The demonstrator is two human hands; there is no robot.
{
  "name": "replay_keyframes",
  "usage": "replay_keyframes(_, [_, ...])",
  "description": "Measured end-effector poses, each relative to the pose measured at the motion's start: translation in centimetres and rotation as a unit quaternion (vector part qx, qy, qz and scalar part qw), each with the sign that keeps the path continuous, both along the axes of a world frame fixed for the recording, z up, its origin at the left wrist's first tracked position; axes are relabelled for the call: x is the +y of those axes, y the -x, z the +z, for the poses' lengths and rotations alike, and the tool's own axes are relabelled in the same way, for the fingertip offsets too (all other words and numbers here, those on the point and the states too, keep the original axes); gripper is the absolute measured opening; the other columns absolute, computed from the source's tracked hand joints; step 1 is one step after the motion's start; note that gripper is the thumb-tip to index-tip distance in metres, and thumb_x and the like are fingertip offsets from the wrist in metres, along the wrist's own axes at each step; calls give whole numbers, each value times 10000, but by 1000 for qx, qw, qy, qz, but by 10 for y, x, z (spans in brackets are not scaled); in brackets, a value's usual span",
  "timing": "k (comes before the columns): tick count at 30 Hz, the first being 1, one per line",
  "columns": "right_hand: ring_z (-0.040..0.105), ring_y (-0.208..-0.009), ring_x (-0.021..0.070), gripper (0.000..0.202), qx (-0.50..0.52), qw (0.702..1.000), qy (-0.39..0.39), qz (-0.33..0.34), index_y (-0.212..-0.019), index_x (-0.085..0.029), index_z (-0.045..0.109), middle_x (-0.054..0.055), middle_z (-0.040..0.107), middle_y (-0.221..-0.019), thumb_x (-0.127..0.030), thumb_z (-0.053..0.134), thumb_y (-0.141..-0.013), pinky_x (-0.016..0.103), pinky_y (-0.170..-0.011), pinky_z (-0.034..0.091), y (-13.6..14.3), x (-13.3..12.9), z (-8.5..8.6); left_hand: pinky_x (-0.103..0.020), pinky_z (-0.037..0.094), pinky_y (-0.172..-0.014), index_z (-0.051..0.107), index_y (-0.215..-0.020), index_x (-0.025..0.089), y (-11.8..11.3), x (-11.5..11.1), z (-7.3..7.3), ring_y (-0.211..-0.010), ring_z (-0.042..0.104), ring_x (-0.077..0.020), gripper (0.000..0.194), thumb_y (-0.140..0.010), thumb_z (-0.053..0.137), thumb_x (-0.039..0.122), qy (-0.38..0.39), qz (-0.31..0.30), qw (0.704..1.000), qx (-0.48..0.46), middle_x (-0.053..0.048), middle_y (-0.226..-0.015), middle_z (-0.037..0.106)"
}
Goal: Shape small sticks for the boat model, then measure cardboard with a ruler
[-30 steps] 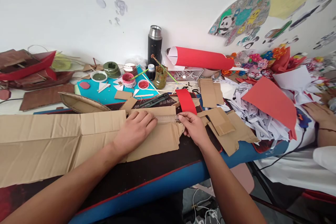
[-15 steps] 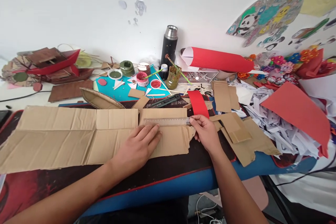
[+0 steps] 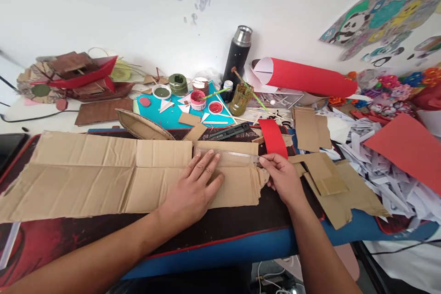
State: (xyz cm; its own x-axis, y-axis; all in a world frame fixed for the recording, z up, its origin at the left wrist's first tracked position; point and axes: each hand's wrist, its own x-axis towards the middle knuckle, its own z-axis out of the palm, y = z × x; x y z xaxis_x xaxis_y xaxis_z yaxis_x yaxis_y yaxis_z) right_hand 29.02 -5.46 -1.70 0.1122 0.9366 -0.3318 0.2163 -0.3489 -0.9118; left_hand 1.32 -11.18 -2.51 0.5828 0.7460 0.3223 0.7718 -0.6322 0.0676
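A long creased sheet of brown cardboard [image 3: 82,179] lies across the dark mat in front of me. On its right part rests a clear ruler [image 3: 234,155], set along the sheet and sloping slightly down to the right. My left hand [image 3: 193,188] lies flat with fingers spread, its fingertips on the ruler's left part and the palm on the cardboard. The right end of the ruler is pinched between thumb and fingers of my right hand [image 3: 280,177], just beyond the cardboard's torn right edge. Behind the sheet lies a dark utility knife [image 3: 229,131].
A red paper strip [image 3: 273,138] and loose cardboard pieces [image 3: 327,174] lie near my right hand. Paint jars [image 3: 178,85], a black flask [image 3: 237,53] and a red roll [image 3: 310,76] stand or lie behind. Model boats [image 3: 82,76] sit at left, paper shreds [image 3: 372,165] at right.
My left hand's fingers have spread and moved up onto the ruler. The ruler now slopes a little, with my right hand still on its end. The whole view has shifted.
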Motion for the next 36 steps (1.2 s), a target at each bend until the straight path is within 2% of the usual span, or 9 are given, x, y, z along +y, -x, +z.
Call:
replay_keyframes(8, [431,-367,107,540,0,1000,-15,-21,-951,-190,781,-47,568,-512,-677,854,-731,234,-316,314,3,0,2,-582,499,-1192,721,-1285,159,-1,-1,0,-1475,567,-418,325,-976,646,227,12,14,1000,24,-252,-1596,576])
replay_keyframes(12, [452,-387,116,549,1,1000,-18,-22,-1039,-186,814,-31,592,-538,-652,858,-754,235,-323,321,2,-2,1,-570,496,-1184,722,-1287,168,-1,-1,1,-1471,571,-404,321,-986,644,245,13,23,999,22,-236,-1596,582])
replay_keyframes(17, [409,-393,106,535,-9,999,-24,-26,-1073,-195,834,-26,583,-549,-646,848,-786,230,-322,290,1,-4,-1,-564,500,-1145,718,-1293,191,-1,-2,1,-1434,597,-384,320,-999,634,283,15,31,999,22,-205,-1586,604])
replay_keyframes(26, [403,-425,105,447,-48,998,-44,-19,-1091,-210,868,33,707,-674,-594,792,-875,239,-348,301,0,-5,1,-557,464,-1129,695,-1338,171,-2,-2,1,-1435,581,-391,364,-1002,632,297,26,36,999,17,-215,-1595,592])
replay_keyframes(36, [441,-427,104,521,-51,998,-25,-35,-1166,-195,850,49,740,-721,-617,801,-864,236,-355,280,0,-7,1,-554,440,-1145,670,-1363,165,-1,-4,-1,-1469,557,-401,391,-1001,642,309,30,38,999,16,-232,-1626,551])
